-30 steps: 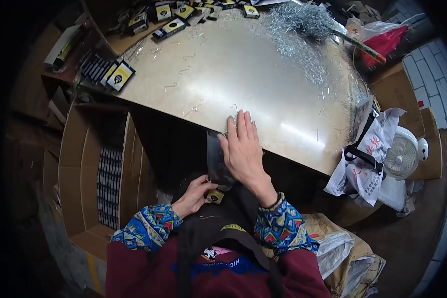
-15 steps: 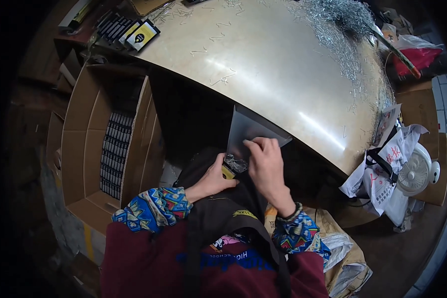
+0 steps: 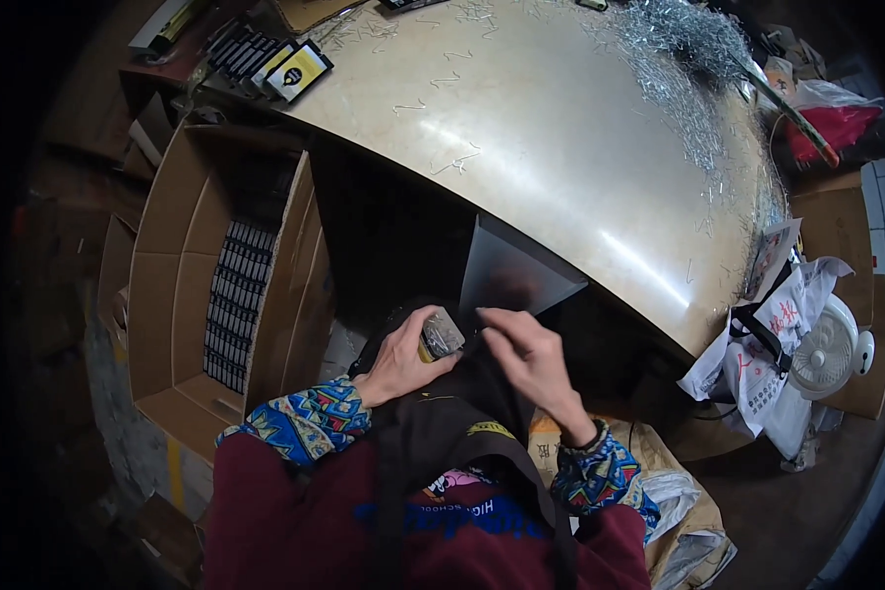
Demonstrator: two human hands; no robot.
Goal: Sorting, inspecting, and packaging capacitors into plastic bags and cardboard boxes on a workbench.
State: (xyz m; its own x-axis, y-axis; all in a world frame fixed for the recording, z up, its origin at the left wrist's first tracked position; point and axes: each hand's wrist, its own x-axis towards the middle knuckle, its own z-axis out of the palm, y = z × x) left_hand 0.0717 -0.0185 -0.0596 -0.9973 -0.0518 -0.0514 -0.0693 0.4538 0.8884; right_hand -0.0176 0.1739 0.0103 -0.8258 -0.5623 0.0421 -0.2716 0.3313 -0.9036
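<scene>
My left hand [image 3: 401, 356] is closed round a small clear-and-yellow pack [image 3: 443, 335] above my lap. Shiny metal wire pieces show through its clear side. Just right of the pack, my right hand [image 3: 533, 356] hovers with thumb and forefinger apart. Nothing shows between those fingers. Behind both hands, a grey sheet-like flap [image 3: 511, 270] hangs from the table edge. On the metal-topped table [image 3: 521, 147] lie loose bent wire hooks [image 3: 454, 162].
Left of me stands a tall open carton [image 3: 157, 305] holding stacked black-and-white packs [image 3: 238, 305]. Yellow-and-black packs [image 3: 300, 71] sit on the table's far left. A big heap of wire hooks [image 3: 678, 44] covers the far right. A white fan [image 3: 824, 349] stands at right.
My right hand has drawn away from the pack and opened. My left hand has shifted slightly left and tipped the pack, so more of its clear side shows.
</scene>
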